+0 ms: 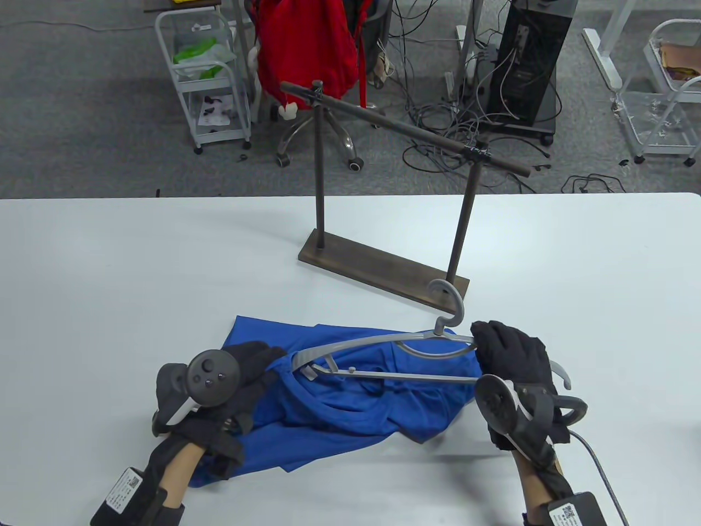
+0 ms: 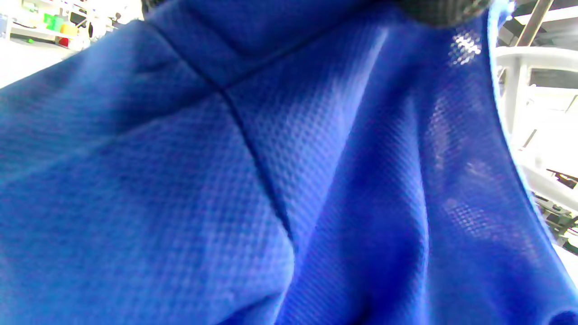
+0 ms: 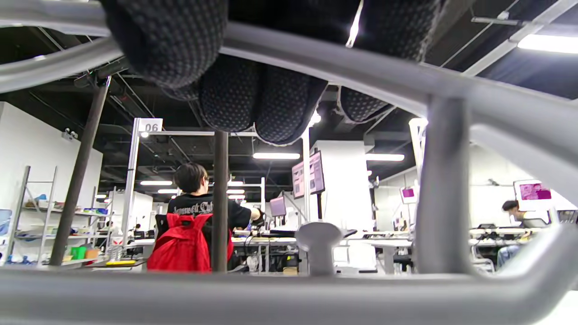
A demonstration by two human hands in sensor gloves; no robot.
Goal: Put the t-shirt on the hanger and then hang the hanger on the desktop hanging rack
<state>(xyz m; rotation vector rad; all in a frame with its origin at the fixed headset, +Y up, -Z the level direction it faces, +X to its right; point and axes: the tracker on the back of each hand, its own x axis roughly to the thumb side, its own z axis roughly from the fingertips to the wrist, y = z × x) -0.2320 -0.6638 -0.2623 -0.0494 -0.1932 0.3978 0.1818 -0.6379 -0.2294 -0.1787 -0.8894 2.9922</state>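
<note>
Three views split the scene unevenly. Only the table view takes in the white table [image 1: 109,263], the dark rack [image 1: 405,131] on its wooden base toward the far side, and the blue t-shirt [image 1: 350,416] crumpled near the front edge with the grey hanger [image 1: 383,350] lying across it, hook toward the rack's base. The left wrist view is almost wholly blue fabric [image 2: 226,180], too close to tell which part of the shirt it is. The right wrist view looks out through the hanger's bars [image 3: 361,67], with gloved fingers [image 3: 253,108] curled over the upper bar; the right hand [image 1: 512,356] grips the hanger's right shoulder. The left hand [image 1: 241,378] rests at the shirt's left side by the hanger's other end, its fingertips buried in cloth, so its grasp cannot be told. Beyond the table stand a chair draped in red [image 1: 306,44], a white trolley [image 1: 202,76] and tangled cables [image 1: 438,109].
</note>
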